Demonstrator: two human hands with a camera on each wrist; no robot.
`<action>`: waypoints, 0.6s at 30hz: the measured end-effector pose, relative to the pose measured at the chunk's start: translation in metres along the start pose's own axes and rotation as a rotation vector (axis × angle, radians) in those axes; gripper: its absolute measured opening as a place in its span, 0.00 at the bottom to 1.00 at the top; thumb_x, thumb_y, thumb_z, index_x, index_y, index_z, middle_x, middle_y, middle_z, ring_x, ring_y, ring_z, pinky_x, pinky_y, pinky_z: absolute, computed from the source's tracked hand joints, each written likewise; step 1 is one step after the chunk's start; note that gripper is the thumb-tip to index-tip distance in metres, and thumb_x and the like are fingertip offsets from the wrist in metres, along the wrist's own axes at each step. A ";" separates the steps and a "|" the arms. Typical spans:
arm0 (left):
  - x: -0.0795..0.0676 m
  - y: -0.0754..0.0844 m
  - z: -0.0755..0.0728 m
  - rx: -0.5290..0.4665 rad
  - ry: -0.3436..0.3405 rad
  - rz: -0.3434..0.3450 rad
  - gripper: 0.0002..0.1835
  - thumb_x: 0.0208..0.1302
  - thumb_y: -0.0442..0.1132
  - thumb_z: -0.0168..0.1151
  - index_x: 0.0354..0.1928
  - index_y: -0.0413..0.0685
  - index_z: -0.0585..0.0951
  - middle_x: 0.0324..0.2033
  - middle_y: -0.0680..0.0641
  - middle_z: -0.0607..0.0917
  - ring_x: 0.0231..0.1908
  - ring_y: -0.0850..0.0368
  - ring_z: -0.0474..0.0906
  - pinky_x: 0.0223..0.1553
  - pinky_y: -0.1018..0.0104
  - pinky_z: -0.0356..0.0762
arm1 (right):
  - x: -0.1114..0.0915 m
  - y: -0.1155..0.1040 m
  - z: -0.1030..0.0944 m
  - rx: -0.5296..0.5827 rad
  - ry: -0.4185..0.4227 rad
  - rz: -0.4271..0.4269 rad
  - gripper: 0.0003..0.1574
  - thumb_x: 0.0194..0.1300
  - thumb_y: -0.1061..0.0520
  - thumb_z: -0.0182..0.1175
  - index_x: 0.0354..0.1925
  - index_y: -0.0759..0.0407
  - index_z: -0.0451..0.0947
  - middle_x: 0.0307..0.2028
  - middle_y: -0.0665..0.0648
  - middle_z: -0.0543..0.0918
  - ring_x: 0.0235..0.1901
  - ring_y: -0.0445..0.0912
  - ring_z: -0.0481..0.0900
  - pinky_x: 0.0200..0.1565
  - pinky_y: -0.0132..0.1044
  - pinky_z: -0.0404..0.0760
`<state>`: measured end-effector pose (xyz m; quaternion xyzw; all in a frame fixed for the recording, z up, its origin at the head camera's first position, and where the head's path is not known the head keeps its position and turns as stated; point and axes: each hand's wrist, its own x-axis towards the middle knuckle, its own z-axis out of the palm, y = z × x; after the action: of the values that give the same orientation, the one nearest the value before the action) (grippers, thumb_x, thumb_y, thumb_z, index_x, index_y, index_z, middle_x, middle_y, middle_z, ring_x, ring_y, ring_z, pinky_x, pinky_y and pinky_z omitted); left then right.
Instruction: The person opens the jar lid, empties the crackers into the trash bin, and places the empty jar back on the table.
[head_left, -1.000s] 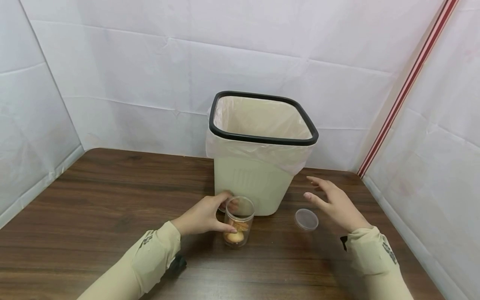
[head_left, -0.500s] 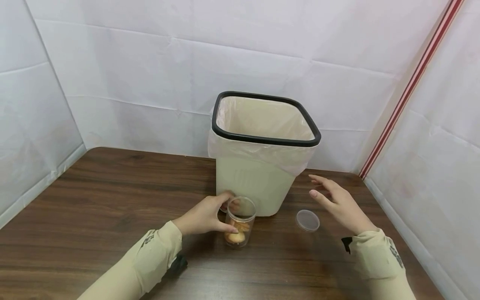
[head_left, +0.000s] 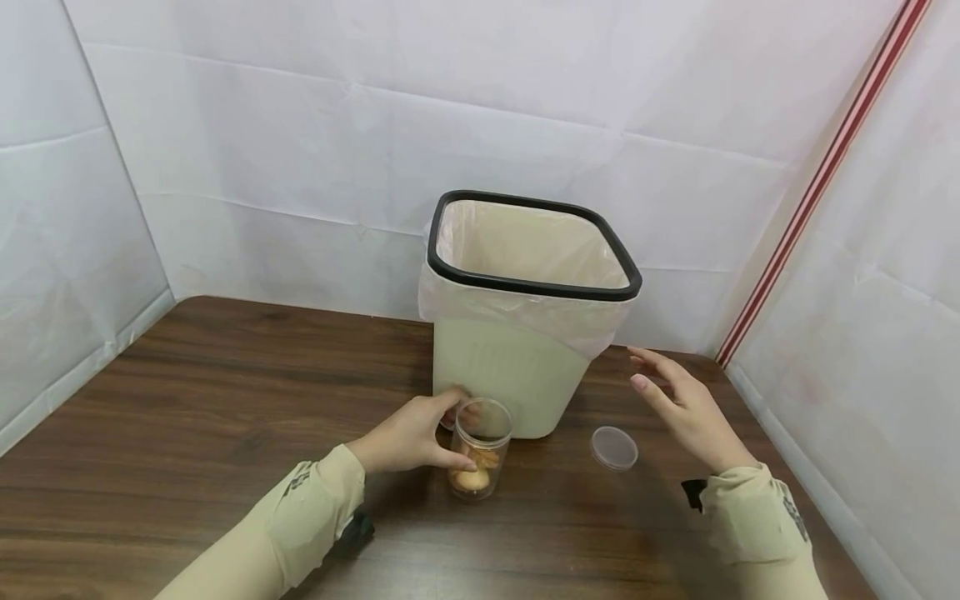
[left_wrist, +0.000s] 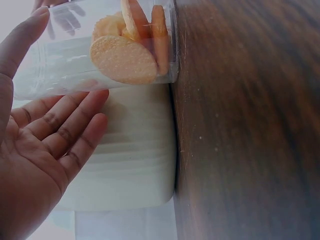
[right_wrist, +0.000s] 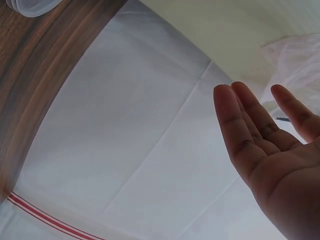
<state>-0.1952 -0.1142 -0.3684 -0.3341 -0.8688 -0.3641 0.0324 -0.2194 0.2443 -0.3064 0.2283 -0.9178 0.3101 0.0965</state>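
Overlapping cookies [left_wrist: 123,61], left-wrist view clearest

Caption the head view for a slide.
Left hand holds an open clear jar of cookies before a lined bin; right hand hovers empty near a round lid on the table.

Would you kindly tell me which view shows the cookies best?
The left wrist view, because the cookies appear largest there through the clear jar. The head view shows them smaller; the right wrist view doesn't show them.

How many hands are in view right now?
2: the left hand holds the jar in front of the bin; the right hand is right of the bin, holding nothing.
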 end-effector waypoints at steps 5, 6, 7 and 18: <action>0.000 -0.001 0.001 -0.008 0.000 0.008 0.29 0.47 0.46 0.76 0.49 0.43 0.73 0.44 0.47 0.85 0.43 0.55 0.82 0.47 0.55 0.81 | 0.002 0.000 -0.006 0.026 0.012 0.009 0.31 0.76 0.48 0.45 0.71 0.55 0.59 0.65 0.63 0.70 0.61 0.58 0.70 0.58 0.61 0.70; 0.000 -0.001 0.001 -0.010 0.000 0.009 0.29 0.47 0.46 0.76 0.49 0.43 0.73 0.44 0.46 0.85 0.43 0.55 0.82 0.47 0.55 0.81 | 0.003 0.000 -0.007 0.026 0.013 0.011 0.31 0.76 0.47 0.45 0.71 0.55 0.59 0.64 0.63 0.71 0.61 0.58 0.70 0.58 0.61 0.69; 0.000 -0.002 0.001 -0.014 0.000 0.009 0.29 0.47 0.46 0.76 0.49 0.43 0.74 0.44 0.46 0.85 0.43 0.55 0.82 0.47 0.55 0.81 | 0.003 -0.001 -0.008 0.023 0.017 0.011 0.30 0.76 0.47 0.44 0.71 0.54 0.59 0.63 0.63 0.72 0.60 0.57 0.71 0.58 0.61 0.70; 0.000 -0.002 0.001 -0.029 -0.008 0.002 0.29 0.48 0.47 0.76 0.49 0.43 0.74 0.44 0.46 0.85 0.43 0.55 0.82 0.47 0.56 0.81 | 0.016 -0.008 -0.020 0.004 0.076 -0.021 0.29 0.76 0.48 0.42 0.71 0.52 0.60 0.65 0.59 0.71 0.60 0.49 0.72 0.58 0.31 0.70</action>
<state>-0.1958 -0.1142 -0.3706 -0.3367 -0.8633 -0.3752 0.0242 -0.2293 0.2455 -0.2811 0.2259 -0.9105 0.3192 0.1342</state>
